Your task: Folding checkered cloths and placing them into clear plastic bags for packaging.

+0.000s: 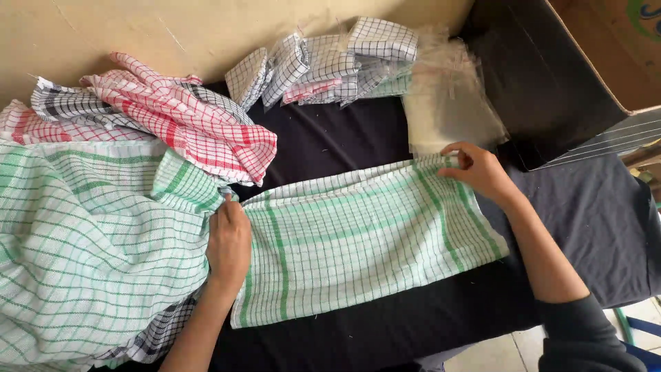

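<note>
cloth of white weave with green check lines, a green-checked towel (358, 234), lies folded into a long flat band across the middle of the dark-covered table (344, 145). left hand (228, 241) pinches its upper left corner with fingers closed on the fabric, while right hand (478, 169) nips the upper right corner between curled fingers (456, 162). at the far right corner an open cardboard box (558, 76) shows a dark inside whose contents i cannot tell.

Green-checked white cloth (358, 238): folded into long band, lying flat across dark tabletop, far corners pinched at both ends, slightly wrinkled.
</note>
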